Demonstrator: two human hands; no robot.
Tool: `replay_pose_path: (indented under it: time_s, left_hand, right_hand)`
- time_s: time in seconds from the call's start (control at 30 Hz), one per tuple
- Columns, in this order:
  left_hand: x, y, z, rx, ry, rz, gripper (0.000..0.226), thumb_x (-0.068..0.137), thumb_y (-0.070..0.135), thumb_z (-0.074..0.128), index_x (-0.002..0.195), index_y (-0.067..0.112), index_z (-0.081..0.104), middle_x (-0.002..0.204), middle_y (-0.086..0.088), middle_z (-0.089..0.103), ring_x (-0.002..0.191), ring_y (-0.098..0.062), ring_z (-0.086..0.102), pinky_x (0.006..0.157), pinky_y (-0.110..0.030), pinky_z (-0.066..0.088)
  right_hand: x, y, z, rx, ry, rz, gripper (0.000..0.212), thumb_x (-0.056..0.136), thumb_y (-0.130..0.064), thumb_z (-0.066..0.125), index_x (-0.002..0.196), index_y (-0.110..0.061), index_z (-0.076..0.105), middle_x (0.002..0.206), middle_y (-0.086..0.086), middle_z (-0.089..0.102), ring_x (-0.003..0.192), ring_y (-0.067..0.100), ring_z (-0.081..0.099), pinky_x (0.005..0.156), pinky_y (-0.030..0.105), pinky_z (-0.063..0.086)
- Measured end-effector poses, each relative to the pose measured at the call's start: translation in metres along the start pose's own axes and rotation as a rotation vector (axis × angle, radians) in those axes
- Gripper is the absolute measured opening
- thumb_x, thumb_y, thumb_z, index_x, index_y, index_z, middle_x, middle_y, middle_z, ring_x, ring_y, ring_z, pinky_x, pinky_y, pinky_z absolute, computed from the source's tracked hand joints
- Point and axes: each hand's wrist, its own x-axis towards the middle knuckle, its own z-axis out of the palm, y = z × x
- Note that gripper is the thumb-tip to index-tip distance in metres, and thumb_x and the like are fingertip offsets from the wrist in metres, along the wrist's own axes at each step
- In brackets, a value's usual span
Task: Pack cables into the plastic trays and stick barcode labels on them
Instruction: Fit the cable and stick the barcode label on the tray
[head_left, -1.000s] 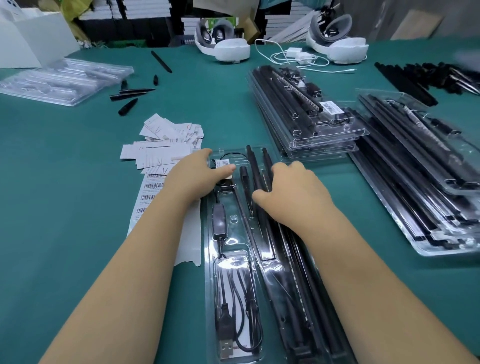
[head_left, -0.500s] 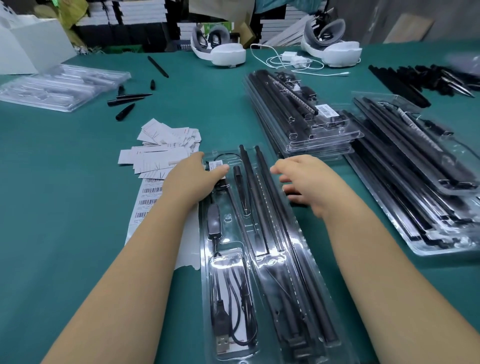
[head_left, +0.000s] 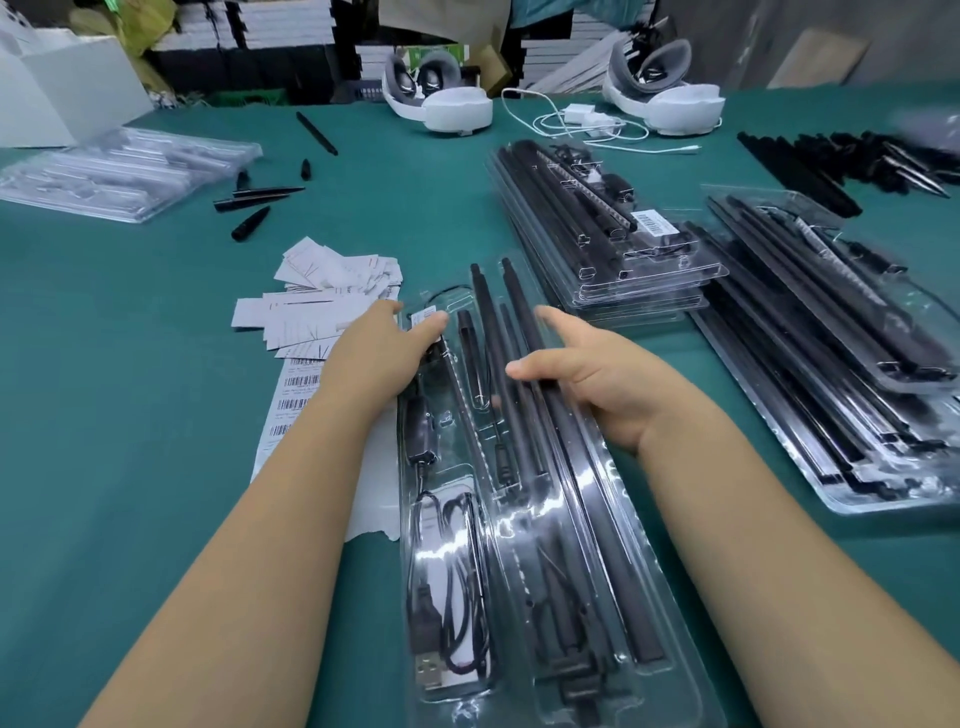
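A long clear plastic tray (head_left: 644, 571) lies lengthwise in front of me on the green table. It holds several black rods (head_left: 511, 374) and a coiled black USB cable (head_left: 447, 623). A small barcode label (head_left: 422, 316) sits on the tray's far left corner. My left hand (head_left: 384, 348) lies flat at that corner, its thumb pressing on the label. My right hand (head_left: 597, 379) is at the tray's right side, fingers loosely spread, thumb reaching over the rods.
A barcode label sheet (head_left: 296, 395) and loose white backing papers (head_left: 322, 291) lie left of the tray. Stacks of packed trays stand behind (head_left: 613, 244) and at right (head_left: 831, 364). Empty trays (head_left: 119, 171), loose black parts (head_left: 260, 200) and two headsets (head_left: 447, 104) lie farther off.
My right hand left the middle of the rods, swung right off the tray, then settled at its right side with the thumb over the rods. The left hand stayed on the label.
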Motion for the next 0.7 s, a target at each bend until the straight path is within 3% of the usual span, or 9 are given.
replay_pose_path:
  time_s: [0.13, 0.23, 0.27, 0.3, 0.37, 0.47, 0.53, 0.63, 0.7]
  left_hand:
    - [0.002, -0.002, -0.003, -0.103, 0.032, -0.026, 0.069, 0.086, 0.060, 0.055, 0.137, 0.015, 0.044, 0.135, -0.010, 0.053, 0.110, -0.023, 0.052, 0.084, -0.032, 0.037]
    - [0.004, -0.002, -0.012, -0.401, -0.007, -0.139, 0.055, 0.087, 0.056, 0.054, 0.120, 0.011, 0.057, 0.116, -0.025, 0.050, 0.071, -0.021, 0.056, 0.072, -0.030, 0.044]
    - [0.002, -0.001, -0.018, -0.563, -0.066, -0.189, 0.049, 0.087, 0.055, 0.057, 0.109, 0.012, 0.061, 0.080, -0.015, 0.060, 0.060, -0.018, 0.051, 0.063, -0.027, 0.044]
    - [0.000, -0.002, -0.025, -0.702, -0.151, -0.224, 0.044, 0.085, 0.056, 0.060, 0.098, 0.013, 0.063, 0.073, 0.007, 0.052, 0.055, -0.016, 0.049, 0.058, -0.026, 0.045]
    - [-0.005, -0.004, -0.036, -0.868, -0.364, -0.209, 0.040, 0.082, 0.056, 0.062, 0.090, 0.016, 0.064, 0.066, 0.003, 0.057, 0.051, -0.012, 0.051, 0.054, -0.026, 0.046]
    - [-0.015, -0.006, -0.046, -0.880, -0.693, -0.018, 0.038, 0.079, 0.054, 0.064, 0.090, 0.019, 0.073, 0.075, 0.003, 0.049, 0.058, -0.010, 0.047, 0.054, -0.023, 0.041]
    - [-0.024, -0.001, -0.050, -0.750, -0.837, 0.151, 0.048, 0.066, 0.063, 0.072, 0.094, 0.024, 0.077, 0.083, 0.002, 0.061, 0.069, -0.017, 0.051, 0.061, -0.028, 0.044]
    - [-0.035, 0.004, -0.059, -0.742, -0.937, 0.245, 0.068, 0.061, 0.066, 0.076, 0.110, 0.019, 0.073, 0.098, -0.025, 0.056, 0.090, -0.038, 0.047, 0.081, -0.054, 0.039]
    - [-0.036, 0.005, -0.069, -0.697, -0.982, 0.295, 0.075, 0.064, 0.067, 0.074, 0.113, 0.010, 0.070, 0.100, -0.029, 0.055, 0.093, -0.040, 0.048, 0.084, -0.059, 0.040]
  right_hand:
    - [0.003, 0.000, 0.000, 0.053, 0.016, -0.016, 0.079, 0.081, 0.007, 0.062, 0.147, -0.020, 0.027, 0.098, 0.008, 0.068, 0.066, 0.019, 0.071, 0.050, 0.029, 0.055]
    - [0.003, 0.001, -0.003, 0.091, 0.009, -0.060, 0.076, 0.080, 0.007, 0.063, 0.146, -0.012, 0.030, 0.097, 0.011, 0.069, 0.070, 0.020, 0.071, 0.055, 0.030, 0.057]
    - [0.003, 0.001, -0.004, 0.095, 0.004, -0.087, 0.074, 0.079, 0.006, 0.064, 0.144, -0.008, 0.033, 0.096, 0.012, 0.070, 0.069, 0.018, 0.070, 0.055, 0.028, 0.056]
    - [0.003, 0.000, -0.006, 0.095, 0.007, -0.116, 0.073, 0.075, 0.003, 0.067, 0.141, -0.006, 0.037, 0.097, 0.011, 0.069, 0.069, 0.016, 0.069, 0.055, 0.027, 0.055]
    - [0.003, -0.001, -0.009, 0.140, 0.022, -0.166, 0.075, 0.063, -0.005, 0.072, 0.133, -0.005, 0.043, 0.103, 0.015, 0.066, 0.078, 0.021, 0.067, 0.064, 0.033, 0.053]
    - [0.002, -0.003, -0.014, 0.311, -0.026, -0.284, 0.049, 0.064, -0.007, 0.067, 0.111, 0.003, 0.056, 0.096, 0.018, 0.067, 0.086, 0.030, 0.066, 0.070, 0.042, 0.057]
    - [0.002, -0.003, -0.017, 0.414, -0.030, -0.360, 0.030, 0.067, -0.007, 0.064, 0.096, -0.004, 0.060, 0.085, 0.012, 0.070, 0.077, 0.025, 0.069, 0.065, 0.039, 0.059]
    - [0.002, -0.006, -0.022, 0.513, -0.015, -0.428, 0.029, 0.069, -0.007, 0.063, 0.097, -0.003, 0.057, 0.075, 0.007, 0.069, 0.064, 0.018, 0.068, 0.057, 0.031, 0.057]
    - [0.001, -0.008, -0.022, 0.561, 0.006, -0.458, 0.024, 0.075, -0.006, 0.061, 0.099, -0.002, 0.056, 0.072, 0.005, 0.069, 0.061, 0.017, 0.068, 0.058, 0.031, 0.058]
